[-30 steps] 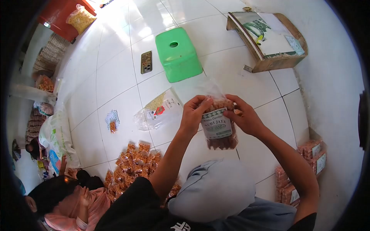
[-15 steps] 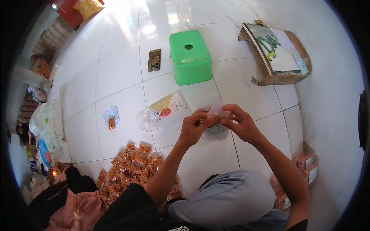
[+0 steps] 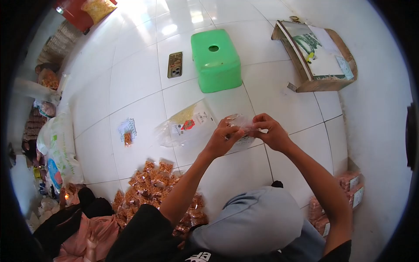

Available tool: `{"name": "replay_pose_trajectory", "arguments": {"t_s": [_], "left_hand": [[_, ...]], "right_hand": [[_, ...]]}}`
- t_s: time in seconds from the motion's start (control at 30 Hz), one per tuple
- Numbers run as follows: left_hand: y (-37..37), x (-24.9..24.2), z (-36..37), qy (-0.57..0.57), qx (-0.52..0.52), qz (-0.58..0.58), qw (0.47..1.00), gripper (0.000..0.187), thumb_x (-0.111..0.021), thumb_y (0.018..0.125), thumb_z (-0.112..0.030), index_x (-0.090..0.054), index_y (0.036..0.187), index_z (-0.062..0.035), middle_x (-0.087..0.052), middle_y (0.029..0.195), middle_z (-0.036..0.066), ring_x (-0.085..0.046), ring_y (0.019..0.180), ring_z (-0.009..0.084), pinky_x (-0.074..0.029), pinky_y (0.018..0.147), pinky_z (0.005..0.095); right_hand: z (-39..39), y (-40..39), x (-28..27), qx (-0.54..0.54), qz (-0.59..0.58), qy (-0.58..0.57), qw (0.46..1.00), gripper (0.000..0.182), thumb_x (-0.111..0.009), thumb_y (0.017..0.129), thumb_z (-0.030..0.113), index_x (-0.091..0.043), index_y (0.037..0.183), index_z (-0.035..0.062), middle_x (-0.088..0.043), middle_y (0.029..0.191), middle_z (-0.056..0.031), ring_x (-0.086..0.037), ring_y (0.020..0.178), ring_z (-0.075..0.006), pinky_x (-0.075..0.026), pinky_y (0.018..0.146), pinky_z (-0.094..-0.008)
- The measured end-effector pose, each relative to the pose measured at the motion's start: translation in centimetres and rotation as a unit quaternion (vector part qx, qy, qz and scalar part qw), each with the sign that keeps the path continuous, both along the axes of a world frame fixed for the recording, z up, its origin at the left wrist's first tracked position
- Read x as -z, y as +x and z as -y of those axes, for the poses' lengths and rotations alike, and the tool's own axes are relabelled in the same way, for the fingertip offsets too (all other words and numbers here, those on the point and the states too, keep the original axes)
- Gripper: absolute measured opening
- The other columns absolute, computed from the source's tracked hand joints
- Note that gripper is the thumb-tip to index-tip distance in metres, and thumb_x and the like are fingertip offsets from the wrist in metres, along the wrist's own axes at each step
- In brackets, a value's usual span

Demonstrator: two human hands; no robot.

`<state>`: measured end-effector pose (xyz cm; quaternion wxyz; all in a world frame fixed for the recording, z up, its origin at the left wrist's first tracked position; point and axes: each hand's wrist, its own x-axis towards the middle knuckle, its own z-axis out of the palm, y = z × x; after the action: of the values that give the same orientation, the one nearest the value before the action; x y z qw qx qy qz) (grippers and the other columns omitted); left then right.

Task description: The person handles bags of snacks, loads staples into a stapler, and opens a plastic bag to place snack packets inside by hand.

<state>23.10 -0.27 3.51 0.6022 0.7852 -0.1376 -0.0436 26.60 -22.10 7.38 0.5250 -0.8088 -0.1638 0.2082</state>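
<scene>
Both of my hands are closed on a clear plastic bag [image 3: 239, 120], held above the tiled floor in front of my knee. My left hand [image 3: 223, 139] pinches its left side, thumb pointing right. The right hand [image 3: 273, 134] grips the other side with fingertips and thumb. Some printing shows on the lower part of the bag, and its contents are hard to make out. Just left of my hands, a larger printed clear bag [image 3: 185, 124] lies flat on the tiles.
A pile of small snack packets [image 3: 150, 183] lies at my left. Ahead stand a green stool [image 3: 216, 61], a phone [image 3: 175, 64] and a low wooden table [image 3: 321, 56]. One packet [image 3: 127, 139] rests on paper labels. Stacked packs [image 3: 349, 183] are at right; another person [image 3: 91, 231] sits at lower left.
My hands have spread slightly, and the bag between them is tilted up more, with less of it hanging below. My knee has shifted, and a dark foot tip shows beside it.
</scene>
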Motion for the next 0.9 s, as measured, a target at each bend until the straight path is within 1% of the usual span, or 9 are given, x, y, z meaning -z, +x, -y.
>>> {"name": "replay_pose_trajectory", "arguments": {"t_s": [0.17, 0.43, 0.5, 0.57, 0.63, 0.7, 0.77, 0.83, 0.9], "left_hand": [[-0.4, -0.9, -0.8, 0.034, -0.007, 0.064, 0.997, 0.017, -0.074, 0.082, -0.014, -0.072, 0.098, -0.0093, -0.045, 0.137, 0.016, -0.052, 0.117, 0.0291, -0.048, 0.090, 0.0368], [0.3, -0.9, 1.2, -0.002, -0.036, 0.047, 0.998, 0.027, -0.077, 0.078, -0.009, -0.068, 0.103, -0.0035, -0.063, 0.115, 0.012, -0.063, 0.088, 0.0168, -0.050, 0.076, 0.0285], [2.4, -2.1, 2.3, 0.006, -0.023, 0.000, 1.000, 0.030, -0.078, 0.077, -0.011, -0.066, 0.103, -0.0034, -0.063, 0.115, 0.012, -0.062, 0.089, 0.0160, -0.050, 0.076, 0.0282], [4.2, -3.6, 3.0, 0.017, -0.008, -0.062, 0.998, 0.034, -0.080, 0.076, -0.012, -0.064, 0.104, -0.0034, -0.063, 0.116, 0.011, -0.061, 0.091, 0.0152, -0.050, 0.077, 0.0279], [8.0, -4.9, 3.6, -0.014, 0.081, 0.013, 0.997, 0.039, -0.081, 0.075, -0.016, -0.060, 0.104, -0.0037, -0.063, 0.117, 0.009, -0.060, 0.096, 0.0127, -0.050, 0.079, 0.0279], [12.3, -6.3, 4.7, -0.024, 0.092, 0.083, 0.992, 0.045, -0.082, 0.074, -0.023, -0.057, 0.107, -0.0045, -0.064, 0.118, 0.009, -0.061, 0.101, 0.0184, -0.048, 0.087, 0.0328], [17.5, -7.1, 5.3, 0.139, 0.036, 0.140, 0.980, 0.047, -0.078, 0.078, -0.032, -0.057, 0.112, -0.0059, -0.062, 0.121, 0.011, -0.060, 0.106, 0.0245, -0.045, 0.094, 0.0380], [22.8, -6.1, 4.9, 0.384, -0.020, 0.194, 0.902, 0.062, -0.069, 0.082, -0.046, -0.050, 0.128, -0.0085, -0.048, 0.137, 0.018, -0.047, 0.125, 0.0335, -0.035, 0.104, 0.0476], [25.3, -4.3, 3.8, 0.481, -0.045, 0.123, 0.867, 0.074, -0.067, 0.081, -0.053, -0.042, 0.136, -0.0097, -0.036, 0.144, 0.021, -0.036, 0.131, 0.0379, -0.030, 0.107, 0.0522]], "right_hand": [[0.5, 1.0, -0.5, -0.031, -0.025, -0.003, 0.999, 0.017, -0.075, 0.080, 0.013, -0.070, 0.094, 0.0042, -0.054, 0.116, -0.0066, -0.054, 0.106, -0.0192, -0.044, 0.093, -0.0319], [1.7, 1.4, -1.1, -0.088, 0.136, -0.027, 0.986, 0.016, -0.073, 0.082, 0.012, -0.070, 0.093, 0.0021, -0.057, 0.127, -0.0102, -0.054, 0.111, -0.0173, -0.044, 0.093, -0.0307], [2.7, 2.3, -0.4, -0.022, -0.024, 0.086, 0.996, 0.017, -0.071, 0.084, 0.012, -0.071, 0.099, 0.0038, -0.065, 0.111, -0.0067, -0.060, 0.098, -0.0160, -0.047, 0.086, -0.0305], [4.2, 2.9, -0.2, -0.007, 0.010, 0.092, 0.996, 0.015, -0.069, 0.085, 0.009, -0.071, 0.099, 0.0033, -0.068, 0.099, -0.0047, -0.061, 0.092, -0.0129, -0.049, 0.081, -0.0284], [6.2, 3.8, -1.0, 0.053, -0.065, 0.170, 0.982, 0.014, -0.067, 0.087, 0.009, -0.070, 0.098, 0.0005, -0.067, 0.098, -0.0052, -0.061, 0.090, -0.0117, -0.049, 0.079, -0.0274], [8.3, 4.8, -2.8, 0.093, -0.093, 0.203, 0.970, 0.012, -0.066, 0.088, 0.006, -0.069, 0.096, -0.0009, -0.067, 0.096, -0.0057, -0.061, 0.085, -0.0110, -0.049, 0.077, -0.0263], [11.0, 6.0, -4.2, 0.136, -0.114, 0.237, 0.955, 0.010, -0.065, 0.088, 0.004, -0.068, 0.095, -0.0022, -0.067, 0.094, -0.0061, -0.061, 0.079, -0.0103, -0.048, 0.075, -0.0252], [14.7, 6.3, -6.3, 0.203, -0.129, 0.232, 0.943, 0.010, -0.065, 0.089, 0.005, -0.068, 0.096, -0.0002, -0.067, 0.086, -0.0034, -0.059, 0.075, -0.0086, -0.047, 0.073, -0.0233], [17.4, 5.9, -7.0, 0.266, -0.100, 0.216, 0.934, 0.010, -0.064, 0.089, 0.005, -0.068, 0.097, -0.0002, -0.066, 0.083, -0.0025, -0.058, 0.074, -0.0080, -0.046, 0.072, -0.0228]]}}
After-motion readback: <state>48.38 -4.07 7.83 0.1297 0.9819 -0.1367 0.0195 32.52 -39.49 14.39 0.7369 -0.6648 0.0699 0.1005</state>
